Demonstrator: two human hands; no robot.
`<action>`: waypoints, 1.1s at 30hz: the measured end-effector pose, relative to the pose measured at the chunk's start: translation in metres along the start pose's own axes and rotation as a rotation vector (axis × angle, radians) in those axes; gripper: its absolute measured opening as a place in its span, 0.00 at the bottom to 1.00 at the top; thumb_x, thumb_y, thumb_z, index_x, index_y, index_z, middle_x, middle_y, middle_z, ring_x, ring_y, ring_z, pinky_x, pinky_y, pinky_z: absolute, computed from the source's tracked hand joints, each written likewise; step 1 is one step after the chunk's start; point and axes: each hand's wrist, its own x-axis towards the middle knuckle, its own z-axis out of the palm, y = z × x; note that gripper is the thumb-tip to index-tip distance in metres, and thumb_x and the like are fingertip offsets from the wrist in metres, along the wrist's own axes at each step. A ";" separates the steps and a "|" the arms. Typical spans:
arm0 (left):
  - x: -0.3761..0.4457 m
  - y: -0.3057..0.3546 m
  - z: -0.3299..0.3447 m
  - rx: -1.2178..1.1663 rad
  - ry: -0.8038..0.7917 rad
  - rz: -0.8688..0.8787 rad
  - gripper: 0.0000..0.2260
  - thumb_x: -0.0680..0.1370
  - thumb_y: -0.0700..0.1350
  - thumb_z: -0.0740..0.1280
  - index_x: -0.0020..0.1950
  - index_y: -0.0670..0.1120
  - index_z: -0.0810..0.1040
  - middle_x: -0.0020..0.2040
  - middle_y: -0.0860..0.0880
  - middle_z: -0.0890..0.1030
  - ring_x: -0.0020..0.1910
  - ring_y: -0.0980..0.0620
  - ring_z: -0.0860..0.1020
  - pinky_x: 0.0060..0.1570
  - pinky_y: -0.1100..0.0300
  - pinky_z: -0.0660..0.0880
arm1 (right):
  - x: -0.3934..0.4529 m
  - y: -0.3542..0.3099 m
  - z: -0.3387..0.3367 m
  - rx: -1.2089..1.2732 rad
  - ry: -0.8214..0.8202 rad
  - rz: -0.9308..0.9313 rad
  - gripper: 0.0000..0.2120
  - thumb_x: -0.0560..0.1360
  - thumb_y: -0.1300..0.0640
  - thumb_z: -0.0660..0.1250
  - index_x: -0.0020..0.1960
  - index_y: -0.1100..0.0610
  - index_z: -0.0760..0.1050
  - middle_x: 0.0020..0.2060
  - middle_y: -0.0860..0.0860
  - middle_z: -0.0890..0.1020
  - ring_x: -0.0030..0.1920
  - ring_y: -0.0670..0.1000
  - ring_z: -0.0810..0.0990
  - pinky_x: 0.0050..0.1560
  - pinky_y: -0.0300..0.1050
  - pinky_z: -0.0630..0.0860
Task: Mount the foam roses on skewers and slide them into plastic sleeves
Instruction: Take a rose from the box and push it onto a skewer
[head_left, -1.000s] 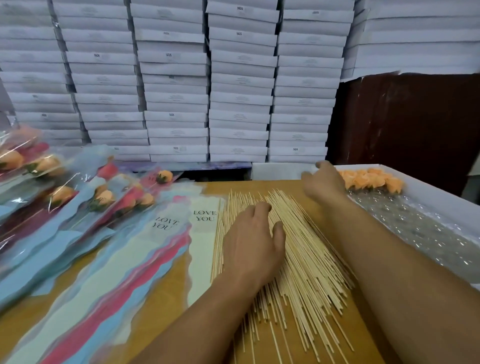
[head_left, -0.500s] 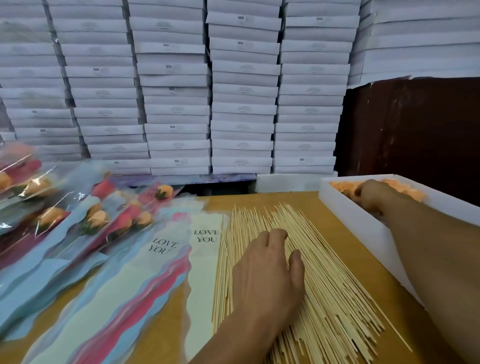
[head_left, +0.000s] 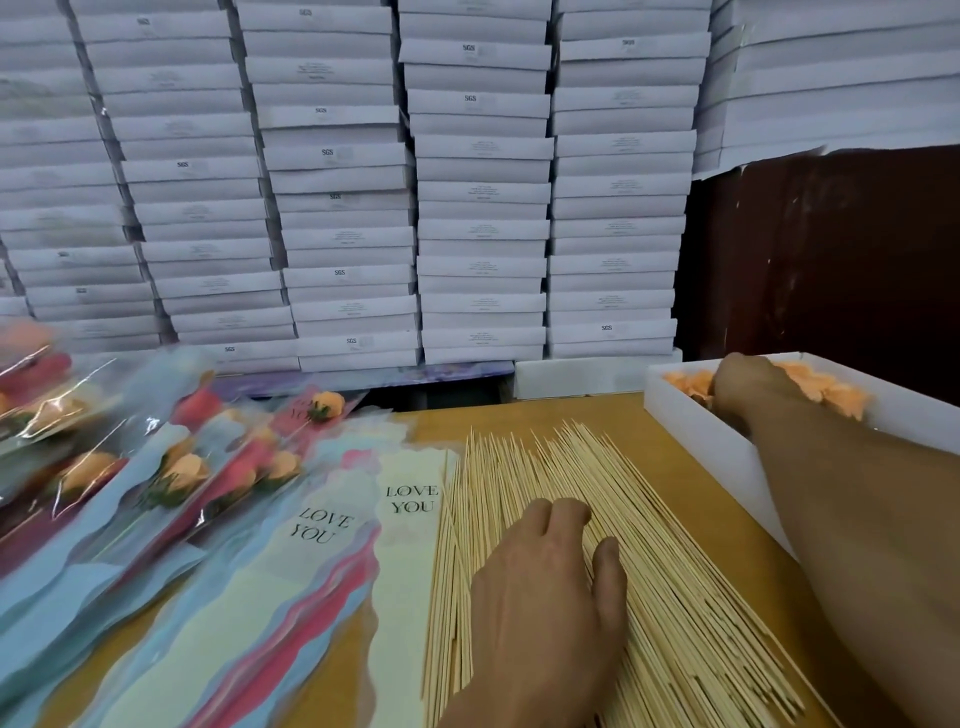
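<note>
Nearest, the left hand (head_left: 545, 587) is laid palm-down on the fanned pile of thin pale bamboo skewers (head_left: 597, 519) spread over the tan wooden tabletop (head_left: 675, 467); its fingers are bent over the sticks, but whether one is pinched cannot be told. Just left of the skewers, flat empty plastic sleeves printed "LOVE YOU" (head_left: 410, 519) are fanned out. Beyond them, to the left, finished sleeved roses in blue and pink wrappers (head_left: 176, 483) are heaped, somewhat blurred. Further back on the right, the right hand (head_left: 743, 389) is sunk among the loose orange foam roses (head_left: 831, 395) inside the shallow white cardboard box (head_left: 701, 441); its fingers are hidden, so its grasp cannot be told. Behind everything, stacked flat white cartons (head_left: 478, 208) are piled high.
</note>
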 end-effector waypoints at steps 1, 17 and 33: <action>0.000 0.000 0.000 0.004 -0.003 0.003 0.14 0.82 0.60 0.55 0.64 0.58 0.71 0.54 0.61 0.72 0.51 0.59 0.74 0.48 0.61 0.71 | 0.001 0.001 0.000 -0.007 0.016 0.017 0.11 0.75 0.56 0.70 0.53 0.62 0.75 0.38 0.57 0.76 0.37 0.56 0.75 0.40 0.49 0.74; 0.011 -0.012 -0.006 -0.029 0.068 -0.081 0.13 0.82 0.52 0.63 0.65 0.51 0.74 0.57 0.55 0.77 0.50 0.54 0.77 0.49 0.58 0.73 | -0.094 -0.059 -0.048 0.428 0.088 -0.250 0.06 0.72 0.56 0.70 0.45 0.51 0.85 0.45 0.53 0.85 0.46 0.57 0.82 0.48 0.50 0.81; 0.021 -0.031 -0.018 -0.559 0.158 -0.282 0.11 0.79 0.54 0.68 0.42 0.48 0.79 0.34 0.50 0.81 0.35 0.52 0.81 0.39 0.54 0.78 | -0.227 -0.077 -0.036 0.805 -0.138 -0.542 0.11 0.81 0.47 0.65 0.49 0.52 0.81 0.35 0.50 0.82 0.34 0.47 0.79 0.33 0.45 0.71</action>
